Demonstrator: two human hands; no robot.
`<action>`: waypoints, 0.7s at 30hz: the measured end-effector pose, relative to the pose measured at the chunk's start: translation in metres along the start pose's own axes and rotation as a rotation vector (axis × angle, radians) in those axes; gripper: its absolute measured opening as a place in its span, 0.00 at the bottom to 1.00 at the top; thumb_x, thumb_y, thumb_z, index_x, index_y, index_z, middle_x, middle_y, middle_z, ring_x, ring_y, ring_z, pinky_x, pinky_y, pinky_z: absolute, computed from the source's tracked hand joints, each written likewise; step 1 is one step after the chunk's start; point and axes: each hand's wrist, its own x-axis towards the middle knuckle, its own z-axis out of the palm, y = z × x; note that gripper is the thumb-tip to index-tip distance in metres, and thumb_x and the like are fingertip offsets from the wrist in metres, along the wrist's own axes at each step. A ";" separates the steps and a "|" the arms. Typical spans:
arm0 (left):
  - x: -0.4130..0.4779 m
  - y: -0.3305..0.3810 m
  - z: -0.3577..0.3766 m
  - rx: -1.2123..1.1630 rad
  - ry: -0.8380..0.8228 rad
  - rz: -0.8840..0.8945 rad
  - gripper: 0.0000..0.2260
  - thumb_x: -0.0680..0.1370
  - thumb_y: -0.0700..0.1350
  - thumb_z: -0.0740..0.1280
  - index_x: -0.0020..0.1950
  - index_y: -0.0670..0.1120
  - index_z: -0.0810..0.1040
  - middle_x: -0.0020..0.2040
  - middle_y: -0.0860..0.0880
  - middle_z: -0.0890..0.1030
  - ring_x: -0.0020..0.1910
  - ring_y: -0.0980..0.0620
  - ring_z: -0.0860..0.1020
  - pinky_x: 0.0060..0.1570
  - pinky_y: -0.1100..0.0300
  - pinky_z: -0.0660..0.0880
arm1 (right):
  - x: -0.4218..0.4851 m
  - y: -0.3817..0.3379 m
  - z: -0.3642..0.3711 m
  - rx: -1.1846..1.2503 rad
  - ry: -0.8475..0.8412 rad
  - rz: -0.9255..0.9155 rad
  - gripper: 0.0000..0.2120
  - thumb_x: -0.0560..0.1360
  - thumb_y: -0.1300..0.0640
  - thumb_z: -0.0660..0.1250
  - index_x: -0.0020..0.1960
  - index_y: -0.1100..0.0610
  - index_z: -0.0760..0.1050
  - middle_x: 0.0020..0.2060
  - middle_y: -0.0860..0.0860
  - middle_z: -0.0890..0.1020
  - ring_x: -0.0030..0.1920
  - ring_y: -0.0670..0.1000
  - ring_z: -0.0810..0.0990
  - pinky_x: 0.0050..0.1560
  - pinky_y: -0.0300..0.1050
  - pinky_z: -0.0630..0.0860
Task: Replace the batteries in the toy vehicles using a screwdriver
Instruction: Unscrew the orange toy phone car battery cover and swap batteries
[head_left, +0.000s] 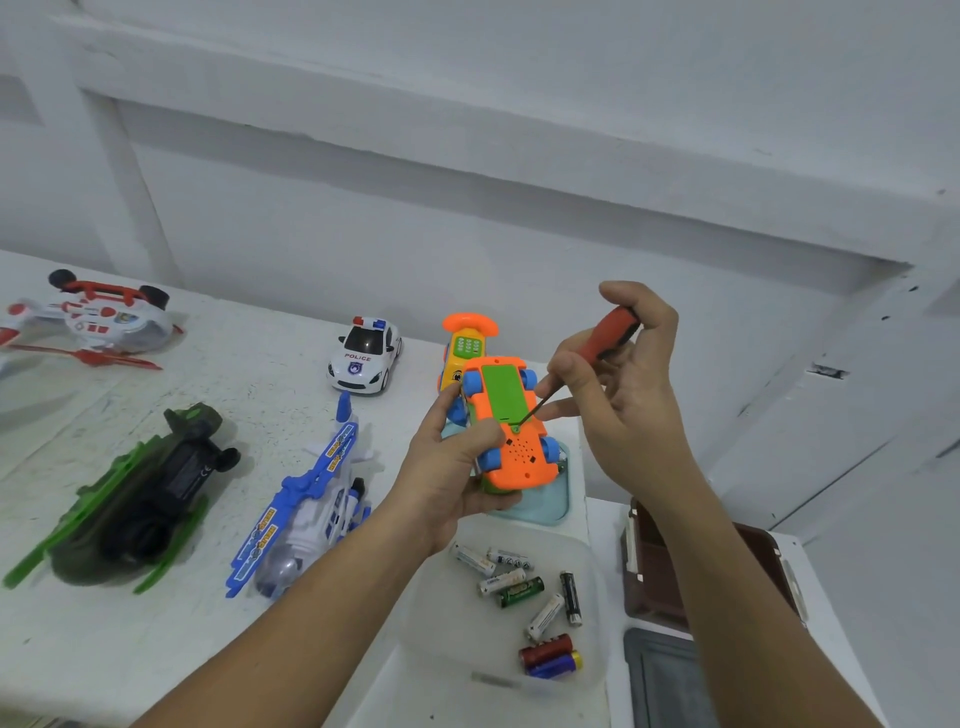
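Early days here: the left hand (452, 467) has its grip wrapped round the orange plastic toy car with blue wheels (511, 460), held belly-up above the white speckled desk (208, 649). The right hand (623, 374) pinches the red-handled screwdriver (610, 332), with the tip sitting on the small screw (516, 428) at the near end of the green battery cover (501, 389). That cover is on and closed, so I'd judge no swap is made on this 1. The loose mixed batteries (519, 592) wait in the clear plastic tub (441, 623) just below. The white police car (363, 356), the blue-and-white toy plane (311, 499) and the overturned green-and-black helicopter (150, 493) lie well apart, their hatches unreadable. Whether the screw is going in or out, I can't tell. The screwdriver's shaft is thin and blurred, and the wrist hides part of the tub.
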 end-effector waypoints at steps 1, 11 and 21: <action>0.000 0.000 0.000 0.000 -0.002 0.004 0.24 0.77 0.37 0.68 0.62 0.64 0.72 0.62 0.46 0.77 0.50 0.38 0.83 0.42 0.40 0.82 | 0.000 0.000 -0.001 -0.003 0.005 -0.003 0.27 0.78 0.62 0.62 0.60 0.31 0.60 0.42 0.52 0.77 0.41 0.55 0.83 0.40 0.53 0.83; 0.001 -0.002 0.003 0.018 -0.008 0.024 0.25 0.76 0.37 0.68 0.66 0.63 0.72 0.63 0.45 0.78 0.51 0.38 0.83 0.41 0.41 0.82 | -0.002 -0.002 -0.004 -0.010 0.029 -0.039 0.28 0.78 0.63 0.62 0.61 0.30 0.60 0.42 0.56 0.76 0.41 0.55 0.83 0.40 0.52 0.83; -0.001 -0.003 0.006 0.027 -0.015 0.025 0.29 0.76 0.38 0.68 0.71 0.62 0.68 0.63 0.45 0.77 0.47 0.39 0.85 0.38 0.46 0.82 | -0.003 -0.002 -0.005 -0.026 0.008 -0.034 0.27 0.78 0.62 0.62 0.62 0.32 0.60 0.42 0.56 0.77 0.42 0.57 0.83 0.40 0.56 0.83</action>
